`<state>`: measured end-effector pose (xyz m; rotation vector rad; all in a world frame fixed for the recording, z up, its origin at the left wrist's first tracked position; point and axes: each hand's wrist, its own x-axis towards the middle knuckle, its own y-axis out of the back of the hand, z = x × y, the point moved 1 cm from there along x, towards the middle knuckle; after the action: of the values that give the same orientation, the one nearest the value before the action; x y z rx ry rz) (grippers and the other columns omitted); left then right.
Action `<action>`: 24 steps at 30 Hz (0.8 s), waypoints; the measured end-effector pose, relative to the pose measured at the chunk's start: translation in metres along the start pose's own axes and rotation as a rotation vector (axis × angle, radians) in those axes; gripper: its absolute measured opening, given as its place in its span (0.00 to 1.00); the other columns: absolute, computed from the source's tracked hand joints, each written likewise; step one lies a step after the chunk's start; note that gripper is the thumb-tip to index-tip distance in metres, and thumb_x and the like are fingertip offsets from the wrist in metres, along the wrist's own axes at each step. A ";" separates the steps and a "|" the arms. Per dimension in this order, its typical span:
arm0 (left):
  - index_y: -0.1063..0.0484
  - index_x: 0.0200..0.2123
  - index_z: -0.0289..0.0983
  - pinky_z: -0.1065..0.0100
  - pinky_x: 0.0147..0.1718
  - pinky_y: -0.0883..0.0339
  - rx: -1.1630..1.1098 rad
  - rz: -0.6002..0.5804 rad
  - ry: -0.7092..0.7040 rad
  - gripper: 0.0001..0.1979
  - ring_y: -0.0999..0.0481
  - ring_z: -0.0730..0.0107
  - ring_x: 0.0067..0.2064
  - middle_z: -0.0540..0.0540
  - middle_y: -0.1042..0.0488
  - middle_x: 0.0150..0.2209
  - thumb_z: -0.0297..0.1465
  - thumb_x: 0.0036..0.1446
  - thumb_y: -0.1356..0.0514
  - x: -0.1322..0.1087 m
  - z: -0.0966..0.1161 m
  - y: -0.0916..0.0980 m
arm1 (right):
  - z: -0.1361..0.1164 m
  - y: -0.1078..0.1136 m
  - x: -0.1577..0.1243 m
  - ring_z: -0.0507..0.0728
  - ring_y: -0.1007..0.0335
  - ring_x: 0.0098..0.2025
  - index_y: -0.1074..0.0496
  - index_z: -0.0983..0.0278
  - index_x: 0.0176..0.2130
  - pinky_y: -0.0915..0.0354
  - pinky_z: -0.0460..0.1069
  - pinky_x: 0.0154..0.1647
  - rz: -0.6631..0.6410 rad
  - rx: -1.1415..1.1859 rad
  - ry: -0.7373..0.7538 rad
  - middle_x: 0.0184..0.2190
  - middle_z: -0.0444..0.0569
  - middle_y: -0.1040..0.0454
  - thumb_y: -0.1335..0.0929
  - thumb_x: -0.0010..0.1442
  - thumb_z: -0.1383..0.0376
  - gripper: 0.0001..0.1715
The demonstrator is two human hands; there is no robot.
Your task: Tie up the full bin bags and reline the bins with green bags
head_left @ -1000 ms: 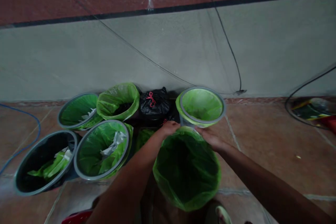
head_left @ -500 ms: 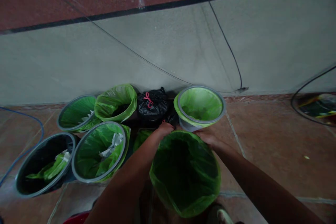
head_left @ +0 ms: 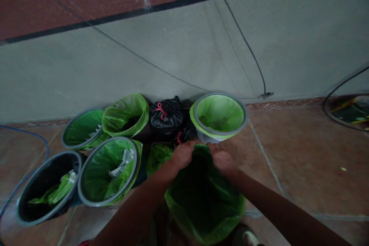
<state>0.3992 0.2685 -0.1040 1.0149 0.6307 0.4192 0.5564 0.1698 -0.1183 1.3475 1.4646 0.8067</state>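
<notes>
My left hand (head_left: 183, 154) and my right hand (head_left: 222, 160) both grip the far edge of a large green plastic bag (head_left: 203, 200), whose mouth hangs sagging and open below them. No rigid rim shows around this bag. Just beyond my fingertips stands a grey bin (head_left: 218, 114) lined with light green plastic, close to touching my right hand. To its left sit a black garbage bag (head_left: 166, 117) tied with a red string and a smaller black bag (head_left: 186, 133).
Several more grey bins lined with green plastic (head_left: 108, 171) stand to the left, some holding white scraps, beside a free-standing green bag (head_left: 125, 114). A concrete wall (head_left: 144, 69) rises behind them, with black cables along it. A blue cable (head_left: 25, 132) lies on the tile floor (head_left: 291, 153).
The green bag's round mouth has slumped and lost its shape. My hands have drawn closer together and now gather its far edge, and the view has tilted slightly.
</notes>
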 end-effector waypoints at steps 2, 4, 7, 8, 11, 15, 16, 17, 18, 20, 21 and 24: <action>0.32 0.51 0.35 0.63 0.54 0.33 0.049 -0.015 0.031 0.14 0.24 0.62 0.52 0.39 0.24 0.49 0.23 0.65 0.50 0.002 0.000 -0.002 | 0.000 -0.001 0.003 0.59 0.26 0.49 0.32 0.70 0.56 0.33 0.49 0.50 -0.005 -0.011 -0.014 0.51 0.60 0.24 0.42 0.63 0.75 0.24; 0.33 0.51 0.36 0.64 0.53 0.33 0.069 -0.025 0.038 0.14 0.24 0.61 0.52 0.39 0.25 0.49 0.24 0.65 0.50 0.001 0.002 0.000 | 0.000 0.002 0.006 0.59 0.25 0.49 0.31 0.70 0.55 0.33 0.49 0.49 -0.017 0.012 -0.038 0.49 0.60 0.23 0.41 0.63 0.74 0.23; 0.33 0.51 0.36 0.65 0.51 0.33 0.071 -0.034 0.114 0.13 0.24 0.62 0.52 0.40 0.25 0.50 0.24 0.65 0.50 -0.005 0.003 0.007 | 0.002 0.013 0.000 0.61 0.26 0.52 0.34 0.70 0.59 0.33 0.51 0.52 0.011 0.073 -0.117 0.51 0.61 0.23 0.39 0.64 0.69 0.25; 0.33 0.51 0.36 0.66 0.50 0.33 0.064 -0.025 0.167 0.13 0.23 0.62 0.52 0.39 0.24 0.50 0.24 0.65 0.50 -0.009 0.002 0.009 | 0.005 0.016 -0.006 0.63 0.26 0.54 0.36 0.71 0.62 0.33 0.52 0.55 0.044 0.087 -0.150 0.53 0.63 0.24 0.39 0.64 0.67 0.28; 0.34 0.53 0.34 0.66 0.49 0.33 0.019 0.065 0.390 0.14 0.22 0.62 0.50 0.37 0.23 0.48 0.24 0.66 0.51 -0.026 0.004 0.007 | 0.021 0.020 -0.030 0.67 0.31 0.59 0.42 0.74 0.66 0.36 0.58 0.60 0.139 0.167 -0.218 0.58 0.66 0.29 0.38 0.65 0.60 0.35; 0.32 0.51 0.31 0.67 0.45 0.32 -0.106 0.193 0.657 0.14 0.20 0.60 0.48 0.35 0.22 0.44 0.25 0.67 0.51 -0.060 0.018 -0.016 | 0.049 0.012 -0.056 0.66 0.31 0.60 0.39 0.71 0.64 0.37 0.60 0.62 0.152 0.441 -0.320 0.58 0.64 0.28 0.39 0.65 0.50 0.38; 0.32 0.52 0.31 0.67 0.45 0.32 -0.143 0.207 0.696 0.14 0.20 0.60 0.48 0.35 0.21 0.44 0.25 0.67 0.52 -0.069 0.023 -0.023 | 0.055 0.010 -0.058 0.66 0.32 0.61 0.40 0.71 0.64 0.38 0.61 0.63 0.153 0.519 -0.349 0.58 0.64 0.28 0.40 0.64 0.47 0.40; 0.32 0.53 0.30 0.66 0.45 0.31 -0.172 0.219 0.722 0.16 0.20 0.60 0.48 0.35 0.22 0.45 0.24 0.66 0.52 -0.078 0.028 -0.029 | 0.060 0.009 -0.058 0.66 0.33 0.62 0.40 0.71 0.65 0.39 0.61 0.64 0.160 0.595 -0.372 0.58 0.64 0.28 0.40 0.64 0.46 0.42; 0.34 0.56 0.29 0.65 0.46 0.31 -0.185 0.233 0.733 0.17 0.21 0.59 0.50 0.33 0.22 0.47 0.24 0.66 0.52 -0.085 0.033 -0.034 | 0.066 0.008 -0.056 0.66 0.34 0.63 0.38 0.70 0.64 0.41 0.62 0.65 0.169 0.671 -0.386 0.59 0.63 0.29 0.40 0.64 0.44 0.42; 0.38 0.61 0.27 0.61 0.51 0.32 -0.169 0.282 0.710 0.22 0.24 0.55 0.54 0.30 0.26 0.53 0.28 0.65 0.48 -0.093 0.041 -0.036 | 0.076 0.009 -0.049 0.65 0.34 0.63 0.33 0.67 0.61 0.42 0.61 0.67 0.172 0.834 -0.390 0.58 0.60 0.27 0.39 0.63 0.42 0.41; 0.40 0.62 0.27 0.59 0.54 0.33 -0.149 0.312 0.674 0.25 0.26 0.52 0.57 0.29 0.28 0.56 0.30 0.64 0.46 -0.092 0.044 -0.032 | 0.080 0.009 -0.045 0.65 0.33 0.62 0.29 0.65 0.58 0.41 0.60 0.66 0.159 0.918 -0.388 0.56 0.57 0.25 0.39 0.62 0.40 0.40; 0.41 0.64 0.29 0.53 0.59 0.37 -0.107 0.370 0.504 0.30 0.32 0.49 0.61 0.31 0.30 0.59 0.35 0.62 0.42 -0.069 0.045 -0.013 | 0.090 0.013 -0.036 0.64 0.26 0.56 0.22 0.63 0.50 0.37 0.59 0.63 0.078 1.124 -0.411 0.49 0.54 0.19 0.38 0.60 0.37 0.39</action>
<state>0.3780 0.1923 -0.0784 0.9272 0.8599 1.0447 0.6424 0.1248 -0.1285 2.2113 1.5523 -0.3728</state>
